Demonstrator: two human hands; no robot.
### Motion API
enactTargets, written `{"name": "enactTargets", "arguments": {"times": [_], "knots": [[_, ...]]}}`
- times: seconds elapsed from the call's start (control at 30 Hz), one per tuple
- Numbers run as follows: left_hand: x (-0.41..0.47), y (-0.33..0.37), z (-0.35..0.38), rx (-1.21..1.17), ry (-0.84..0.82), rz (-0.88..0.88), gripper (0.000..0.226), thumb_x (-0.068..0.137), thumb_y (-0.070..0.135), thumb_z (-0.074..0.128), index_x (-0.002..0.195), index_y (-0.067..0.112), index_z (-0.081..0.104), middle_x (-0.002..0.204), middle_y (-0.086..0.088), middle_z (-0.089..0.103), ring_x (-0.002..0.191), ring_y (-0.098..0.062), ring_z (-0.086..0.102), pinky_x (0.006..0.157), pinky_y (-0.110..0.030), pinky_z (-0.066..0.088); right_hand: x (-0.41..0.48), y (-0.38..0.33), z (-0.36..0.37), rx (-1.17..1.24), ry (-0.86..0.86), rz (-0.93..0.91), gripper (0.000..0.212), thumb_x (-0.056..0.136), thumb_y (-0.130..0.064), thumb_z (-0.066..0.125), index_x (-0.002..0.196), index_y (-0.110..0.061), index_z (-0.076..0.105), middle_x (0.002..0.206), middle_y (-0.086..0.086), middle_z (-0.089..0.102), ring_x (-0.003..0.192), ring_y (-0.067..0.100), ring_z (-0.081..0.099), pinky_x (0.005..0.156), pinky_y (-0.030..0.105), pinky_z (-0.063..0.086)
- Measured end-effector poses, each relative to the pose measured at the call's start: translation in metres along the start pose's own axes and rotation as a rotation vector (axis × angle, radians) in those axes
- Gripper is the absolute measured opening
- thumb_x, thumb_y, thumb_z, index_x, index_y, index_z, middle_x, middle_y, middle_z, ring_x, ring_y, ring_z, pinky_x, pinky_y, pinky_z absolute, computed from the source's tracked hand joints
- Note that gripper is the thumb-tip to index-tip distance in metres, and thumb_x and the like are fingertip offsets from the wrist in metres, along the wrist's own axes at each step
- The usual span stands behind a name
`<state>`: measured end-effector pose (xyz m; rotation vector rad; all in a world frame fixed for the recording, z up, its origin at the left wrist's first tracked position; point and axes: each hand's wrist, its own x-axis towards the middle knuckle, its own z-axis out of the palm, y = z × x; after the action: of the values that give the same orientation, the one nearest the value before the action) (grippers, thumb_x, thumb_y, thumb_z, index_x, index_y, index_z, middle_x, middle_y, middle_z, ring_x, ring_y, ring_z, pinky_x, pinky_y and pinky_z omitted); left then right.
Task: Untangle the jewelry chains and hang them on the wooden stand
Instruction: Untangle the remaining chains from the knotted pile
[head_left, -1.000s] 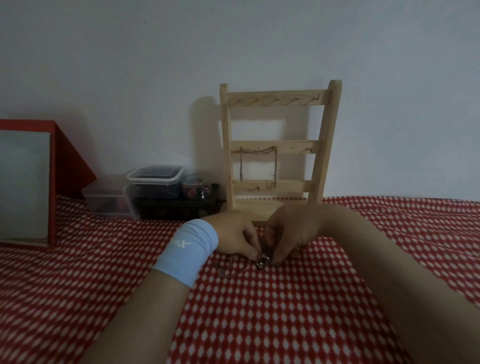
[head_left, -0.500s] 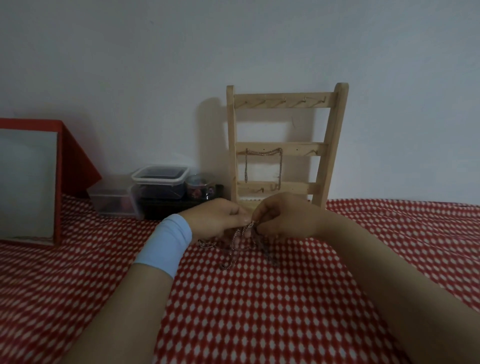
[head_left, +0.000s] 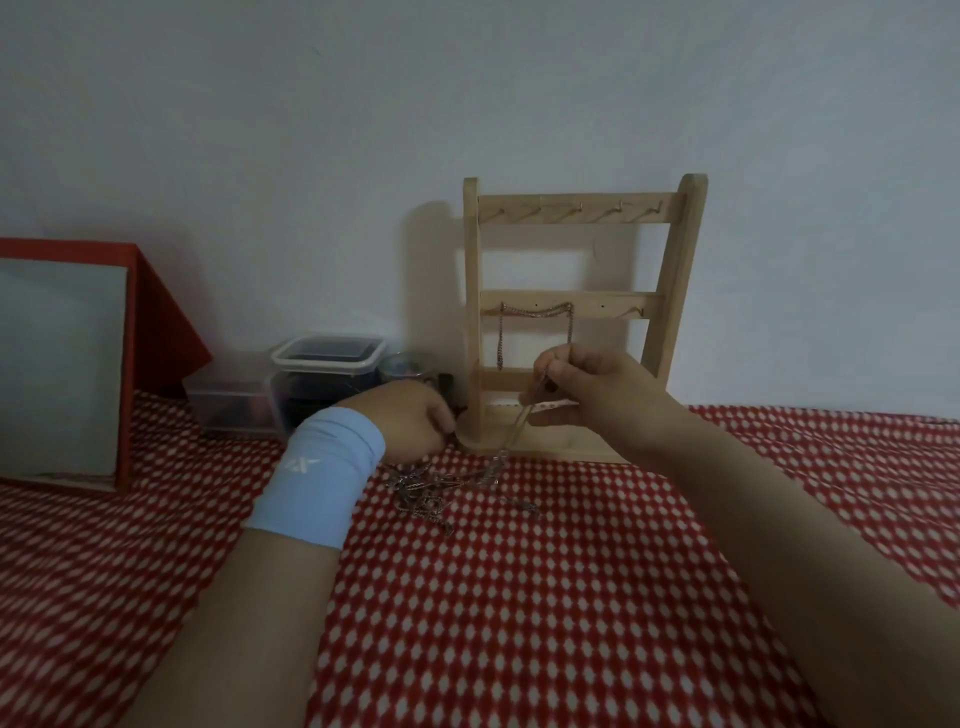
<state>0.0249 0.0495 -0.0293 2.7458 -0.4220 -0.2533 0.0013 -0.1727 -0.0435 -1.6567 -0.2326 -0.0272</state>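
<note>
The tangled chains (head_left: 426, 491) lie in one heap near the far edge of the red-and-white cloth (head_left: 519, 623); their number cannot be made out. The left hand (head_left: 410, 423) rests beside the heap with its fingertips hidden, so its grip is indeterminate. The right hand (head_left: 587, 395) pinches one strand (head_left: 519, 426), which slants down-left to the heap, before the single wooden stand (head_left: 675, 291), which carries one hung chain (head_left: 535, 312).

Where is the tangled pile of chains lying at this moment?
In the head view, the tangled chains lie on the red checked cloth near the centre, just beside the left hand and in front of the wooden stand.
</note>
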Motion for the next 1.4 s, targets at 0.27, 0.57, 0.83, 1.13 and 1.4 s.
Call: {"name": "enactTargets", "arguments": {"times": [0.27,0.57,0.83,1.13,1.4], "knots": [[0.009,0.021,0.039,-0.414,-0.148,0.303,0.018,0.092,0.032,0.066,0.108,0.027,0.074,0.105,0.011,0.074,0.104,-0.002,0.066,0.104,-0.026,0.044,0.003,-0.002,0.003,0.287,0.004,-0.013,0.019,0.11,-0.016,0.04,0.103,-0.013,0.057,0.078,0.001,0.064,0.069,0.018,0.063,0.07,0.031,0.053],[0.007,0.003,0.026,-0.507,-0.123,0.182,0.031,0.103,0.034,0.046,0.103,0.021,0.074,0.092,0.001,0.076,0.072,-0.01,0.066,0.081,-0.03,0.054,0.005,-0.002,-0.012,0.099,0.152,-0.02,0.024,0.103,-0.005,0.043,0.091,-0.013,0.063,0.065,0.0,0.046,0.045,0.01,0.031,0.043,0.024,0.032],[0.004,-0.006,0.019,-1.199,-0.012,0.114,0.041,0.097,0.012,0.04,0.056,0.011,0.043,0.062,-0.01,0.056,0.062,-0.027,0.062,0.076,-0.04,0.057,0.001,0.006,-0.01,-0.527,0.007,-0.056,0.011,0.098,-0.018,0.062,0.093,-0.021,0.072,0.09,-0.007,0.069,0.08,0.005,0.062,0.068,0.013,0.044],[0.008,-0.012,0.007,-0.378,0.108,-0.146,0.041,0.09,0.028,0.058,0.052,0.012,0.055,0.045,0.001,0.053,0.045,-0.017,0.049,0.05,-0.026,0.045,-0.001,0.009,-0.005,-1.078,-0.192,0.036,0.015,0.097,-0.034,0.064,0.095,-0.025,0.076,0.092,-0.017,0.067,0.087,0.002,0.062,0.079,0.019,0.051],[0.002,-0.003,0.015,-0.123,-0.076,0.041,0.016,0.087,0.024,0.071,0.103,0.028,0.074,0.105,0.012,0.067,0.098,-0.006,0.061,0.096,-0.024,0.048,0.001,0.019,-0.005,-1.004,-0.293,0.055,0.015,0.101,-0.036,0.059,0.099,-0.029,0.072,0.095,-0.016,0.068,0.09,0.001,0.063,0.076,0.016,0.048]]}}
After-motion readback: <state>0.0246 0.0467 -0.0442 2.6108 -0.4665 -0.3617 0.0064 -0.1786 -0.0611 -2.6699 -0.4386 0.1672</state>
